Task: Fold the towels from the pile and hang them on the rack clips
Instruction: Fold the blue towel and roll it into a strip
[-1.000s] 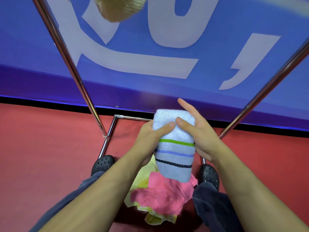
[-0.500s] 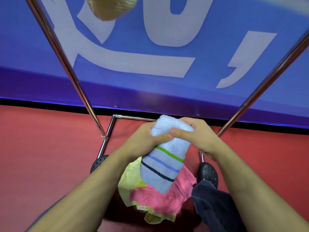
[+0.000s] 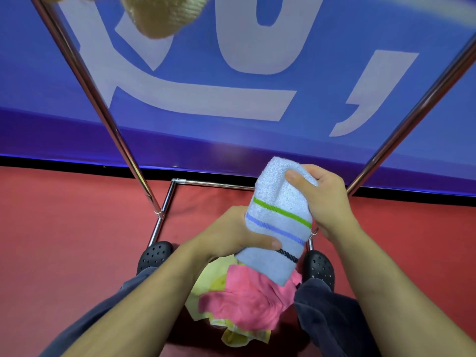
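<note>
Both hands grip a folded pale blue striped towel (image 3: 279, 217), left hand (image 3: 231, 235) low, right hand (image 3: 322, 199) at top, above a pink and yellow pile (image 3: 244, 300).

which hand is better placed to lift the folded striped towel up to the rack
Probably the right hand. It grips the striped towel at its upper, folded end, nearest the rack pole. The left hand holds the lower end, just above the pile.

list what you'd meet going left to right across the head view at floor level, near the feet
left black perforated clog → crumpled yellow towel → crumpled pink towel → right black perforated clog
</note>
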